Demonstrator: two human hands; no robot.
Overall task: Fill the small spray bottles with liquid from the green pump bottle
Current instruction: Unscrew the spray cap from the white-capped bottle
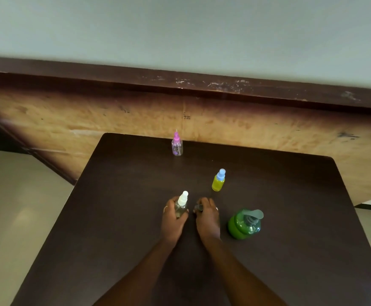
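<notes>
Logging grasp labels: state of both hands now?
Left hand: holds the white-capped spray bottle.
Right hand: pinches a small dark object, identity unclear.

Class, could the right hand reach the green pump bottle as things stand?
Probably yes: the green pump bottle stands close beside the right hand with bare table between, though that hand holds a small dark object.

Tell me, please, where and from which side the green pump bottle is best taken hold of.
Grip the pump bottle round its squat round body, below the pump head, coming from the left, the side nearest the right hand, which holds a small dark thing. It stands upright and the pump overhangs to the right, so a grip from above would likely press the pump.
</notes>
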